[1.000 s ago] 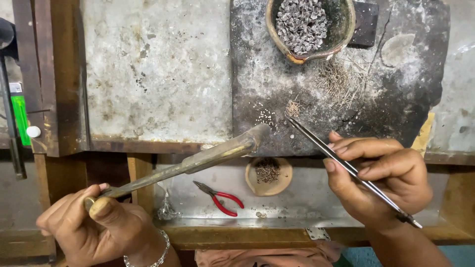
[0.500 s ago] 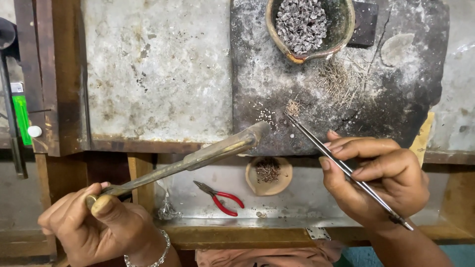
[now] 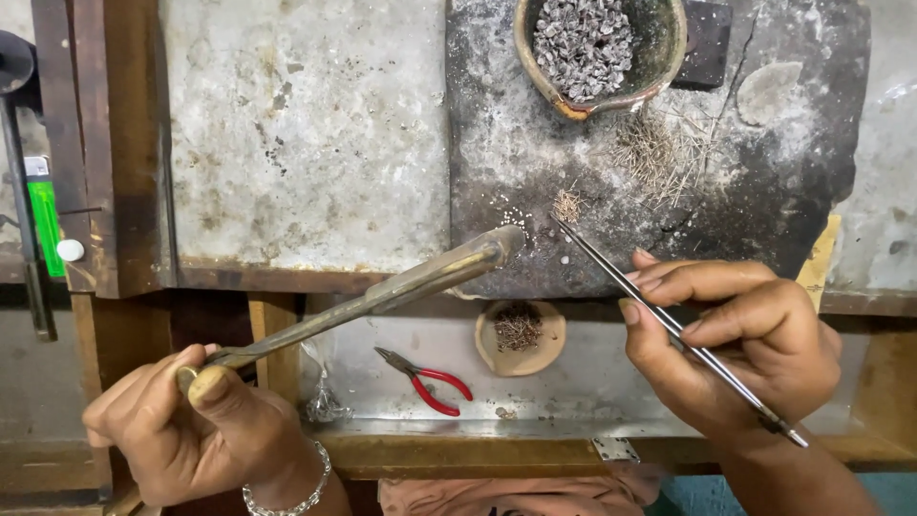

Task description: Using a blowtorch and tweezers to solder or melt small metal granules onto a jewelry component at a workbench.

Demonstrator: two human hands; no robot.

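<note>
My left hand [image 3: 191,430] grips the thin end of a long brass blowpipe [image 3: 382,296], whose wider tip reaches the lower edge of a dark charred slab [image 3: 783,191]. My right hand [image 3: 745,339] holds slim metal tweezers [image 3: 659,315]; their points rest on the slab beside a small tuft of fine wire pieces [image 3: 567,205] and a scatter of tiny pale beads [image 3: 514,218].
A clay bowl [image 3: 669,72] of small grey metal pieces stands at the slab's top, loose wire bits [image 3: 659,148] below it. A pale stone slab [image 3: 306,134] lies left. In the tray below are red-handled pliers [image 3: 425,380] and a small clay dish [image 3: 521,336].
The tweezers' points have slid slightly left and up toward the wire tuft. The blowpipe has barely shifted.
</note>
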